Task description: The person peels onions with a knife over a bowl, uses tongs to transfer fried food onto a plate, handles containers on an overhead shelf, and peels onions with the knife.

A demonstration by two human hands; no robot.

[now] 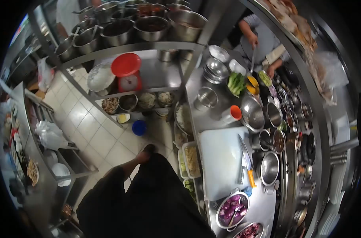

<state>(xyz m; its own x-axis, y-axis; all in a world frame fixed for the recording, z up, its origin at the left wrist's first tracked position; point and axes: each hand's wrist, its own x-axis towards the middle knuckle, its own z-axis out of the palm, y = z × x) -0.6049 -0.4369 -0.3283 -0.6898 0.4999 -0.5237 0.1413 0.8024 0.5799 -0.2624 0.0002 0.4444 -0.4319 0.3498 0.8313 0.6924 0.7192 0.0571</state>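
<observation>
So the closest thing I can clearly make out is the blue tub [139, 127], pretty much straight ahead of the left hand [143, 158], maybe a hair to the left. There's a gap between them, so no contact. It looks round from up here, no long axis to speak of, and it shows against the floor [104, 139] tiles. Left hand is the nearer one, low in front of the body. It's blurry, so I can't tell how open it is, or whether it has hold of the dark thing [150, 148] right by the fingers. Right hand isn't in view, so no clue on that one. Off to the right is the counter [264, 206] with the board [218, 166], and the knife [247, 156] lies along the board's far side, handle toward the near end.
</observation>
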